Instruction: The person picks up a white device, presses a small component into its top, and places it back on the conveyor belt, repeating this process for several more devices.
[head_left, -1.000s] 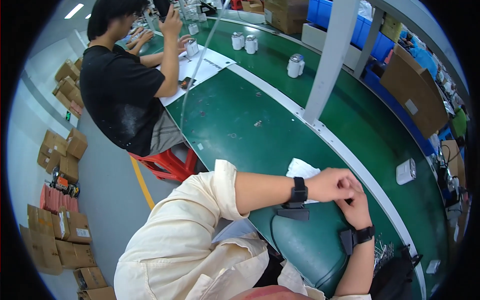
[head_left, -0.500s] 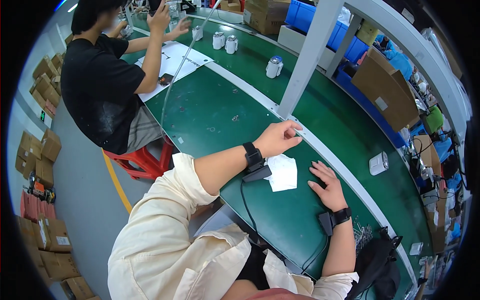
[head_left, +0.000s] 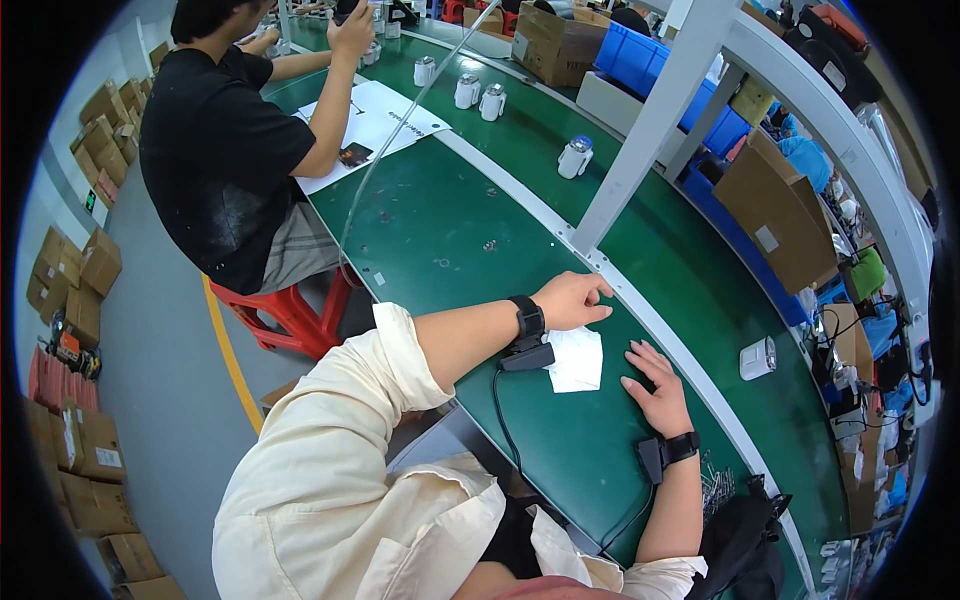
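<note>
My left hand [head_left: 572, 299] is at the far edge of the green worktable, beside the pale metal rail. Its fingers are half bent, with thumb and index apart and nothing between them. Just below its wrist a white sheet of paper or cloth [head_left: 576, 362] lies on the table. To the right of that sheet, my right hand [head_left: 657, 388] rests palm down with its fingers stretched out, empty. Each wrist wears a black strap [head_left: 682, 447] with a cabled black device [head_left: 650, 462]. Across the rail, a white and silver canister-like unit [head_left: 758, 358] lies nearest my right hand.
More white units [head_left: 575, 157] stand along the green line beyond the rail [head_left: 520, 200]. A white post [head_left: 650, 130] rises from the rail. A person in black [head_left: 225, 150] sits at the left on a red stool [head_left: 285, 315]. Metal pieces [head_left: 716, 487] and a black bag [head_left: 745, 545] lie lower right.
The whole view has shifted slightly, so most things sit lower and farther right. My left fingers curl a little more; my right hand stays flat. The seated person's outstretched hand has drawn away.
</note>
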